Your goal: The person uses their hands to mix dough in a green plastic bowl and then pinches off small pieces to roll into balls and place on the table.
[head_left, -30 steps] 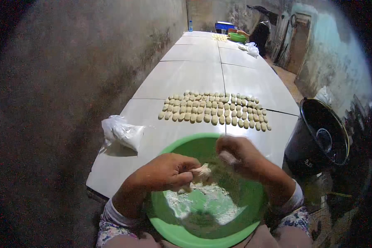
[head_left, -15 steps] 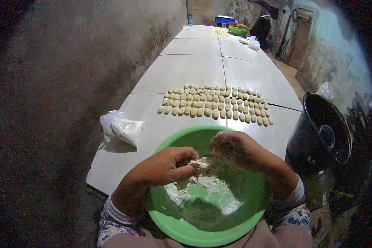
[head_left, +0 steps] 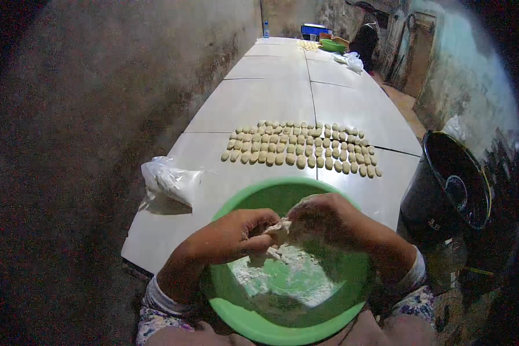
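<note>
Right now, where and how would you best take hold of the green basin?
Probably by its rim, with the left hand on the left side and the right hand opposite, both coming from outside. The green basin is wide and round with a broad edge, and loose white powder lies inside, so a level two-handed hold looks steadiest.

the bowl (head_left: 254, 327) is bright green. the flour (head_left: 310, 282) is white. the dough balls (head_left: 301, 162) are pale cream. the surface (head_left: 352, 106) is white with dark lines. the bucket (head_left: 421, 199) is black. the sleeves (head_left: 160, 324) have blue and pink flowers on white.
</note>
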Available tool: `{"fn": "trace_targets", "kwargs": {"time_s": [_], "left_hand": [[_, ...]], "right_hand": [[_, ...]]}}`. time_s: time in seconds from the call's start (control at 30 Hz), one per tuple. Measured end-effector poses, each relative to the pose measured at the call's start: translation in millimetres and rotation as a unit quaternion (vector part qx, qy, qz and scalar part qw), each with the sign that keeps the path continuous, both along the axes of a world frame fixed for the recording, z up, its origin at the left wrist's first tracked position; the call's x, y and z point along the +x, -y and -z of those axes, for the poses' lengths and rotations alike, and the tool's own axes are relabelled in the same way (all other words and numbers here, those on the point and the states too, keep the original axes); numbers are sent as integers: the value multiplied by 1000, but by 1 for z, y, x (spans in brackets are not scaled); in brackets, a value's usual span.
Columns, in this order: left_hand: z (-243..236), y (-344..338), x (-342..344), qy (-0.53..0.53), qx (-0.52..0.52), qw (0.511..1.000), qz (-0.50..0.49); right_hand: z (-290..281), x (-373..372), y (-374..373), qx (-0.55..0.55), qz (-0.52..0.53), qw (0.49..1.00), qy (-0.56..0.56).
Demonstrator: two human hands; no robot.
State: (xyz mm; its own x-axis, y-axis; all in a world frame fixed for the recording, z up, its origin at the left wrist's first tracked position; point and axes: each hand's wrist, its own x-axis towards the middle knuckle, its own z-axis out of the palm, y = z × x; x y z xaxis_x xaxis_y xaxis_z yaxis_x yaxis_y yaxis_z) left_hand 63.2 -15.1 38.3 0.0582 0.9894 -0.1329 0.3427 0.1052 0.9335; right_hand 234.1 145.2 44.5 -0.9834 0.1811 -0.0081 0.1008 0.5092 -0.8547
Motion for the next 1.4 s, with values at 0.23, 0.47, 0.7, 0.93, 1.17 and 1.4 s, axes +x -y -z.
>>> {"fn": "trace_targets", "kwargs": {"time_s": [0.23,0.47,0.7,0.93,1.17,1.4], "left_hand": [[3,1,-8,-3,7,1000,13],[-5,4,-12,-112,-30,991,68],[-7,-1,-2,-176,82,978,81],[-39,-18,5,-265,74,960,52],[-28,-35,15,-336,-43,933,122],[8,-4,51,-279,5,923,266]], "right_hand": [[-2,-1,-8,-19,12,999,-37],[8,-3,-51,-92,56,987,-123],[-2,-2,-33,-207,-11,976,-61],[18,-6,-46,-164,-106,979,-58],[20,-8,-42,-74,-73,994,-24],[13,-9,-35,-17,-91,996,10]]}}
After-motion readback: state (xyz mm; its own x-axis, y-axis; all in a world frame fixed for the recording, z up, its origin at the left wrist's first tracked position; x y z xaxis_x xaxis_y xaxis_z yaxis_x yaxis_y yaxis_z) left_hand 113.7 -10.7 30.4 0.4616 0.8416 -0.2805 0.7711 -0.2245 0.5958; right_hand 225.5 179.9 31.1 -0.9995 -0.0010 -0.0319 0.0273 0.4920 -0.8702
